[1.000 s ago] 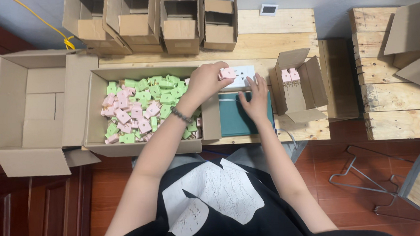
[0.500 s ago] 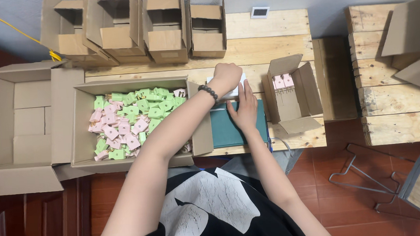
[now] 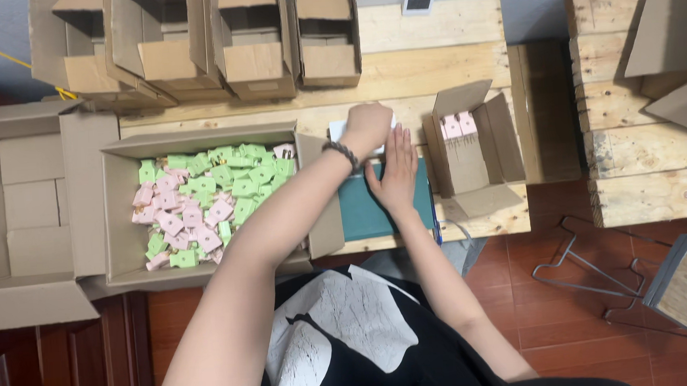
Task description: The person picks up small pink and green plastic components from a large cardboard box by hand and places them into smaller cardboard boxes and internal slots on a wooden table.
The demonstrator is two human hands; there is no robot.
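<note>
left hand point(image 3: 369, 126) closed over small white flat card point(image 3: 338, 129), just above dark green cutting mat point(image 3: 376, 207) | right hand point(image 3: 396, 174) flat, open, empty, on mat | risk: card slipping, sliding off wooden table point(image 3: 431, 60); pink pieces tipping from small open cardboard box point(image 3: 467, 142) right of mat

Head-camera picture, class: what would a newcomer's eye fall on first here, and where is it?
First, the big open carton at left, heaped with green and pink pieces. Next, at centre, the left hand on a white item and the right hand flat on a dark green mat. Empty boxes line the back edge.
</note>
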